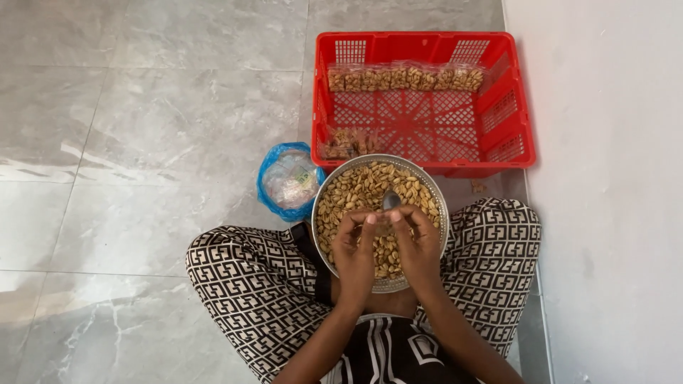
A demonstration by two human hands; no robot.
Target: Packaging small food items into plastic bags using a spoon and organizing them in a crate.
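A person sits cross-legged on the grey tiled floor with one round metal bowl of shelled peanuts resting in the lap between the knees. Both hands meet over the near half of the bowl. The left hand and the right hand are curled toward each other, fingertips almost touching. One metal spoon pokes up between them, its bowl facing the camera. They seem to pinch something small and clear at the fingertips, perhaps a little bag, but it is too small to tell, and which hand holds the spoon is not plain.

Beyond the bowl stands one red plastic basket against the white wall. Along its far side runs a row of small packed peanut bags, roughly eight, though the edges blur together. A looser clump of packets, perhaps three or four, lies at its near left corner. One blue plastic bag holding clear wrappers sits on the floor just left of the bowl.

The bowl looks risky: balanced on legs rather than the floor, it could tip with a shift of a knee and scatter peanuts. Peanuts could also slide off the spoon and miss whatever the fingertips hold.
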